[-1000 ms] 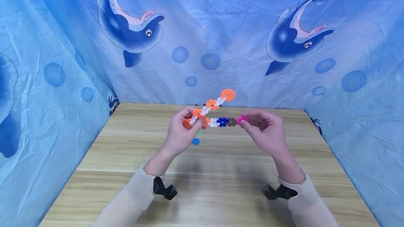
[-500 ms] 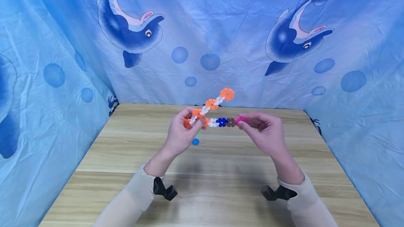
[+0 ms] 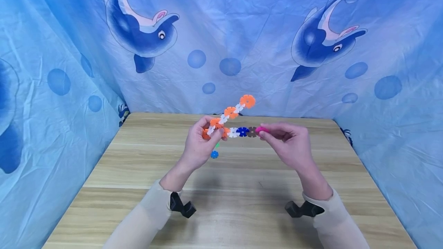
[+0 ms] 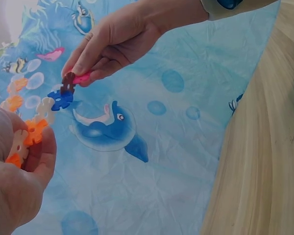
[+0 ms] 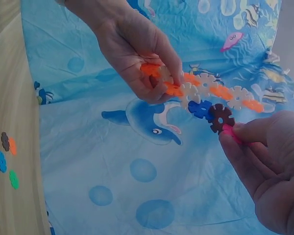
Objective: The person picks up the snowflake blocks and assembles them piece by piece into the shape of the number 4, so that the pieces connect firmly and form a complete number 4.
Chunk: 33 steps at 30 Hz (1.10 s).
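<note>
In the head view, my left hand [image 3: 200,147] holds a chain of notched snowflake discs by its bent part, thumb in front. One arm of the chain, alternating orange and white discs, slants up to a top orange disc [image 3: 247,101]. The other arm runs right through a white disc [image 3: 233,132], a dark blue disc [image 3: 242,131] and a brown disc [image 3: 252,132]. My right hand [image 3: 290,143] pinches a pink disc [image 3: 262,129] against the brown disc's edge. The right wrist view shows the pink disc [image 5: 230,133] touching the brown disc [image 5: 222,118], partly hidden by my fingers.
Loose on the wooden table [image 3: 228,210] lie a blue disc [image 5: 1,161], a green disc [image 5: 13,179], a brown disc [image 5: 5,142] and an orange disc [image 5: 12,146]. A dolphin-print cloth [image 3: 259,22] hangs behind and at both sides.
The pink disc in my right hand has shifted slightly left and turned nearer edge-on to the head camera. The chain's slanting arm has tipped slightly up and left; my left hand stays nearly in place.
</note>
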### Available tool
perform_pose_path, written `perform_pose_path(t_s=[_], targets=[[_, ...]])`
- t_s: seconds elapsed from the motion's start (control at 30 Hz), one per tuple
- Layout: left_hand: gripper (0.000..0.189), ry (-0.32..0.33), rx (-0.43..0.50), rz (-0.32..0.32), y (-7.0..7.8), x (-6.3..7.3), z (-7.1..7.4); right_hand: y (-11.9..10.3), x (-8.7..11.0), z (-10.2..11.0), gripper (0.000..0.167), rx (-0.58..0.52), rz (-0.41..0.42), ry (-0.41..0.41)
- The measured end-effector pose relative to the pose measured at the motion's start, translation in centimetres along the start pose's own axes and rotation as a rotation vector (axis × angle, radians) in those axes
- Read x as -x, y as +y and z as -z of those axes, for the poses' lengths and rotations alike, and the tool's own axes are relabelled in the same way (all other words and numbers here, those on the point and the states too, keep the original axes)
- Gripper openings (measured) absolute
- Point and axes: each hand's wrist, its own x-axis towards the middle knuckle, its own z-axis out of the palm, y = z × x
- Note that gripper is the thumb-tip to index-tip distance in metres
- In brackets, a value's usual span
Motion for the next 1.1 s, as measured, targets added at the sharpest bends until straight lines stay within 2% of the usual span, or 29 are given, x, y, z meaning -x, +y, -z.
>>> perform_pose_path(t_s=[0.17,0.3,0.6,0.9,1.1], targets=[[0.016,0.009,0.06,0.028,-1.7,0.0,0.0,-0.2,-0.9,0.2,0.019,0.0,0.07,0.034],[0.018,0.002,0.063,0.051,-2.5,0.3,-0.3,-0.5,-1.8,0.3,0.022,-0.032,0.105,0.053],[0.025,-0.039,0.164,0.122,-3.8,0.8,-1.3,-1.1,-3.2,-0.1,0.024,-0.025,0.126,-0.003],[0.022,-0.096,0.039,0.137,-4.9,1.6,-2.0,-1.3,-3.7,-1.1,0.023,0.01,0.161,-0.113],[0.026,-0.112,0.049,0.147,-5.3,1.6,-2.3,-1.8,-3.8,-1.6,0.022,0.05,0.176,-0.142]])
